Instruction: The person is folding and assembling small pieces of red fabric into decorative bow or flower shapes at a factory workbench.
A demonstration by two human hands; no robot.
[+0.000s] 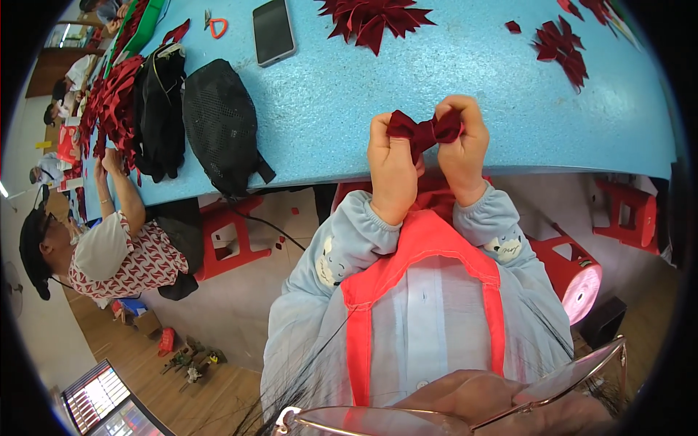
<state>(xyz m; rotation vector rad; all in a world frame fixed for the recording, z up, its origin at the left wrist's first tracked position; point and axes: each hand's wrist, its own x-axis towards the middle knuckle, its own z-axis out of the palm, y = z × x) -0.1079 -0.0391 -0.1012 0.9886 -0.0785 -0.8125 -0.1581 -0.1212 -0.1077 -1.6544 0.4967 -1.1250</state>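
A dark red fabric bow (425,132) is held up between my two hands at the near edge of the blue table. My left hand (392,171) pinches the bow's left loop, thumb toward me. The right loop is gripped by my right hand (464,149), with its fingers curled over the top. A short tail of the fabric hangs below the knot, between my hands. Beyond the bow lies a pile of dark red bows or ribbon pieces (374,22) on the table. A smaller cluster of the same fabric (561,51) sits at the far right.
Left of my hands lie a black mesh bag (219,120), another black bag (160,109), a phone (274,33) and orange-handled snips (217,27). A red fabric heap (113,98) fills the table's left end, where a co-worker (127,254) sits. Red stools (225,240) stand below.
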